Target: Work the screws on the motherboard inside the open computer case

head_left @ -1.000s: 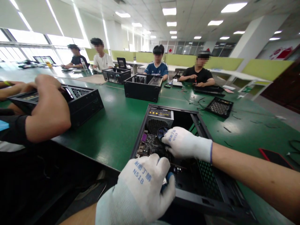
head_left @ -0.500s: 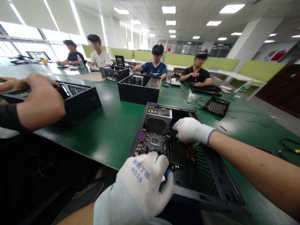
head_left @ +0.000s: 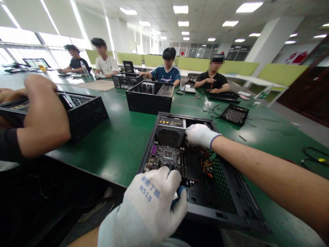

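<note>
An open black computer case (head_left: 205, 214) lies on the table in front of me. Inside are a power supply (head_left: 171, 132), a motherboard (head_left: 168, 155) with a bare processor socket, and a bundle of coloured cables (head_left: 207, 166). My left hand (head_left: 156, 195), in a white glove, is closed over the motherboard's near end; something small and silvery shows between thumb and fingers, its kind unclear. My right hand (head_left: 199, 134), gloved too, reaches into the case just right of the power supply. Its fingers are curled and their tips hidden, so what they grip cannot be made out.
At left, a co-worker's arm (head_left: 43, 116) reaches over another black case (head_left: 87, 113). A further case (head_left: 149, 101) stands ahead. A black mesh panel (head_left: 235, 115) and loose cables (head_left: 316, 156) lie to the right. Several people sit across the green table (head_left: 113, 137).
My right hand has shifted left and slightly up, closer to the power supply, baring more of the coloured cables. My left hand keeps its grip. The whole view has shifted slightly.
</note>
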{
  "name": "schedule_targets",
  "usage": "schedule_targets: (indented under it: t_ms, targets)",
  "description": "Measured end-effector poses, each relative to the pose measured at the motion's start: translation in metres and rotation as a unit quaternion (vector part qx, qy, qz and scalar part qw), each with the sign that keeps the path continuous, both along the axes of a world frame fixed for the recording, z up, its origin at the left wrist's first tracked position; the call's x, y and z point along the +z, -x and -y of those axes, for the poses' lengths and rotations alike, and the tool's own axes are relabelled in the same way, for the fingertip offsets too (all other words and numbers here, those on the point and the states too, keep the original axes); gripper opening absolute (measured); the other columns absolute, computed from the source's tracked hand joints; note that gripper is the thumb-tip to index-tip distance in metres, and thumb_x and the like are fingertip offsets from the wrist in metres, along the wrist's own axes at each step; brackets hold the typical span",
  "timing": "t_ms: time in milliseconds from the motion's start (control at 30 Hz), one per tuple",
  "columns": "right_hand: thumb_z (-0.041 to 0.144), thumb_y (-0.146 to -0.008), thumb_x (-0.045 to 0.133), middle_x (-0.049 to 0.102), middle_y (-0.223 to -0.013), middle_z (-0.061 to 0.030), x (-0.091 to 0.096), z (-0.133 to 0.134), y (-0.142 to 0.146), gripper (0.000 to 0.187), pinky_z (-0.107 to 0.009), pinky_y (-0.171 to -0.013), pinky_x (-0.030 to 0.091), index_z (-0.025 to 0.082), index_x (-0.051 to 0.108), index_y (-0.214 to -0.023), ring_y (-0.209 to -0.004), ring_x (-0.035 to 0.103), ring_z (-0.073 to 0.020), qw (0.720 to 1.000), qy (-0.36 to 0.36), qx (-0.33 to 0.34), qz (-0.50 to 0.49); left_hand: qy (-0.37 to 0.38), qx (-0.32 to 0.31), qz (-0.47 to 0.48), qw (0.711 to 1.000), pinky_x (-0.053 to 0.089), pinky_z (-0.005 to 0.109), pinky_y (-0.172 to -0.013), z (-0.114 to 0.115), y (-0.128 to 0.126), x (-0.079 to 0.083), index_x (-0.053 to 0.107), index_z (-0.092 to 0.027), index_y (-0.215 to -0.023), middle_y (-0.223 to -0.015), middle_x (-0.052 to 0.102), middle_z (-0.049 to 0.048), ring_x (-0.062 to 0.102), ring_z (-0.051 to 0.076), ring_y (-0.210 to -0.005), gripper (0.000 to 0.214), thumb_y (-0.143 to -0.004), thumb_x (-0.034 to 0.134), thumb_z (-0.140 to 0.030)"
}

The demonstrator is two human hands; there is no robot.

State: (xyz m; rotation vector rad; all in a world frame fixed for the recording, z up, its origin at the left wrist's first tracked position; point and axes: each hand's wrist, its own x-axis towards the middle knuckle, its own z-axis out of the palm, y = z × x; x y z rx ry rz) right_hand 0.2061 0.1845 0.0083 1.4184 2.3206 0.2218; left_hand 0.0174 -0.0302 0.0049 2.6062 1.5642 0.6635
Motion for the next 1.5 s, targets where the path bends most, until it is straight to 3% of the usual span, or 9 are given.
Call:
schedule_targets:
  t_ms: [267, 400, 533, 633, 733, 933, 1067, 1300, 1500]
  targets:
    - [0.044, -0.102, 0.041, 0.076, -0.113, -0.0194, 0.012, 0.021, -0.023, 0.047, -0.04, -0.088, 0.052, 0.013, 0.075, -0.111, -0.107, 0.071, -0.0325, 0.995, -0.084, 0.011, -0.059, 0.055, 0.013, 0.0, 0.998, 0.044, 0.037, -0.062, 0.0, -0.002, 0.007, 0.053, -0.026, -0.086, -0.081, 0.063, 0.0008, 0.065, 0.024, -0.073, 0.011, -0.094, 0.051, -0.033]
    - [0.049, -0.101, 0.043, 0.077, -0.101, -0.0135, 0.02, 0.042, -0.04, 0.044, -0.034, -0.082, 0.048, 0.018, 0.074, -0.1, -0.096, 0.07, -0.0262, 0.974, -0.128, 0.008, -0.188, 0.088, 0.016, 0.017, 0.996, 0.048, 0.037, -0.067, 0.001, -0.002, 0.011, 0.053, -0.026, -0.091, -0.085, 0.064, 0.0013, 0.066, 0.024, -0.077, 0.011, -0.094, 0.051, -0.036]
    - [0.049, -0.101, 0.047, 0.074, -0.09, -0.0072, 0.02, 0.063, -0.051, 0.04, -0.03, -0.073, 0.043, 0.02, 0.071, -0.089, -0.083, 0.065, -0.0205, 0.941, -0.109, 0.013, -0.32, 0.11, -0.004, 0.003, 0.994, 0.054, 0.039, -0.074, -0.002, -0.001, 0.022, 0.055, -0.024, -0.106, -0.095, 0.067, 0.0036, 0.068, 0.025, -0.086, 0.017, -0.094, 0.051, -0.035]
    - [0.047, -0.101, 0.049, 0.073, -0.089, -0.0064, 0.016, 0.07, -0.054, 0.037, -0.03, -0.076, 0.042, 0.02, 0.071, -0.089, -0.084, 0.063, -0.0204, 0.924, -0.111, 0.027, -0.366, 0.115, -0.032, -0.087, 0.989, 0.057, 0.041, -0.083, -0.019, -0.006, 0.034, 0.056, -0.02, -0.112, -0.106, 0.069, 0.0095, 0.069, 0.028, -0.097, 0.02, -0.097, 0.049, -0.031]
    - [0.045, -0.101, 0.051, 0.072, -0.09, -0.0067, 0.013, 0.07, -0.056, 0.035, -0.031, -0.079, 0.042, 0.019, 0.073, -0.09, -0.086, 0.062, -0.0208, 0.913, -0.114, 0.034, -0.391, 0.136, -0.048, -0.186, 0.972, 0.056, 0.044, -0.095, -0.054, -0.016, 0.037, 0.056, -0.016, -0.115, -0.12, 0.068, 0.0161, 0.068, 0.032, -0.111, 0.023, -0.099, 0.047, -0.029]
    - [0.044, -0.101, 0.054, 0.071, -0.092, -0.0074, 0.011, 0.069, -0.058, 0.033, -0.032, -0.08, 0.042, 0.019, 0.072, -0.092, -0.088, 0.061, -0.0208, 0.901, -0.108, 0.04, -0.418, 0.233, -0.068, -0.305, 0.921, 0.057, 0.04, -0.096, -0.136, -0.035, 0.011, 0.055, -0.012, -0.125, -0.124, 0.07, 0.0168, 0.07, 0.031, -0.113, 0.038, -0.094, 0.054, -0.034]
    - [0.043, -0.101, 0.054, 0.07, -0.09, -0.0065, 0.011, 0.07, -0.061, 0.032, -0.031, -0.079, 0.042, 0.019, 0.071, -0.09, -0.085, 0.06, -0.0201, 0.894, -0.106, 0.048, -0.433, 0.276, -0.062, -0.366, 0.887, 0.059, 0.043, -0.091, -0.169, -0.045, -0.007, 0.059, -0.012, -0.127, -0.124, 0.071, 0.0201, 0.071, 0.036, -0.111, 0.053, -0.079, 0.073, -0.029]
    - [0.043, -0.1, 0.056, 0.071, -0.093, -0.0072, 0.008, 0.073, -0.065, 0.03, -0.034, -0.082, 0.043, 0.018, 0.072, -0.095, -0.089, 0.061, -0.0219, 0.884, -0.109, 0.06, -0.45, 0.284, -0.068, -0.401, 0.868, 0.057, 0.041, -0.095, -0.188, -0.054, -0.03, 0.06, -0.017, -0.132, -0.13, 0.069, 0.0174, 0.07, 0.033, -0.115, 0.061, -0.075, 0.077, -0.034]
    - [0.046, -0.1, 0.055, 0.072, -0.096, -0.0081, 0.006, 0.074, -0.066, 0.034, -0.035, -0.084, 0.044, 0.017, 0.072, -0.099, -0.091, 0.062, -0.023, 0.888, -0.113, 0.065, -0.441, 0.279, -0.065, -0.416, 0.863, 0.058, 0.044, -0.095, -0.185, -0.054, -0.033, 0.058, -0.015, -0.138, -0.136, 0.065, 0.0215, 0.069, 0.036, -0.115, 0.07, -0.074, 0.08, -0.033]
